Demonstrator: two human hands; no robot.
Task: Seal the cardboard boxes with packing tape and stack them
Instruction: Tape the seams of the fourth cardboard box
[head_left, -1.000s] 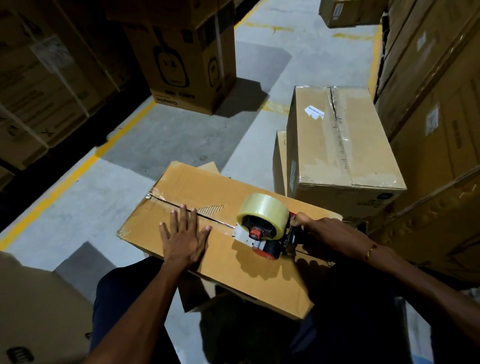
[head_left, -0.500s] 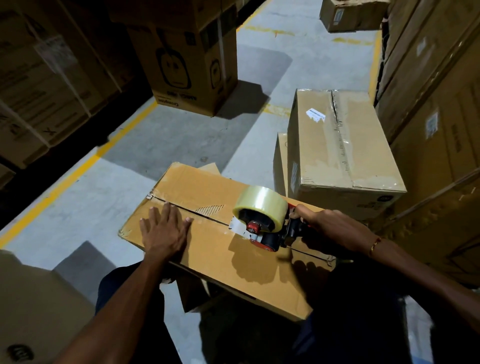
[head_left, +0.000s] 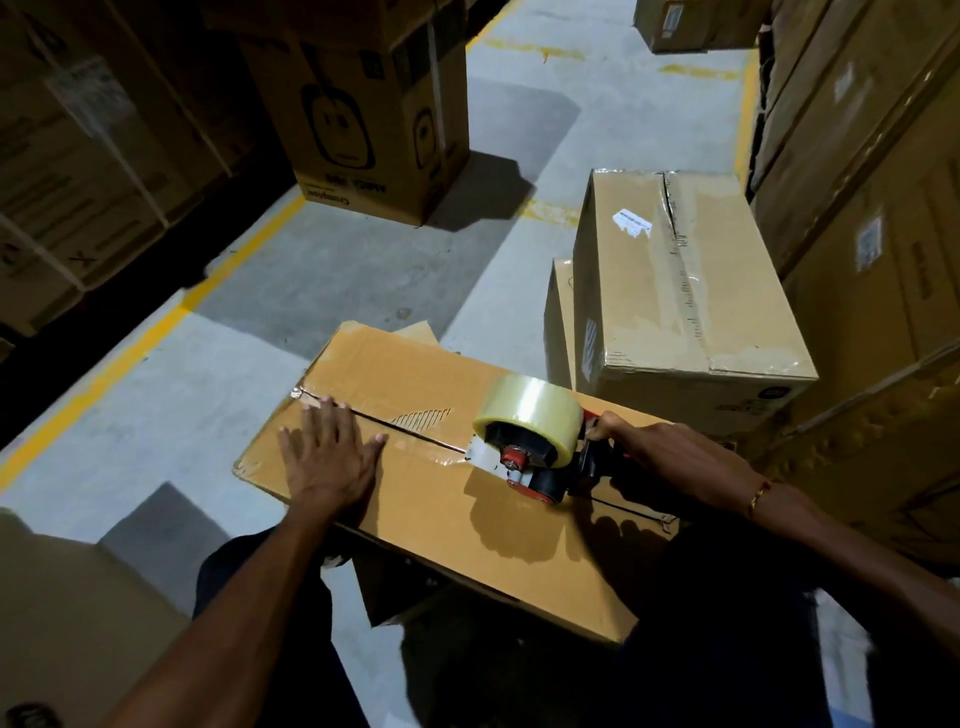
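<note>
Left hand (head_left: 327, 457) flat on cardboard box (head_left: 441, 519) — right hand (head_left: 670, 457) gripping tape dispenser (head_left: 530, 447)

Flat brown cardboard box (head_left: 457, 499) sits nearest, w/ red-and-black tape dispenser carrying a clear tape roll (head_left: 530, 441) on its top seam, right of center. Left hand (head_left: 327, 452) flat on seam at left end; right hand (head_left: 670, 457) grips dispenser handle. Taped tall cardboard box (head_left: 691, 291) behind-right.
</note>
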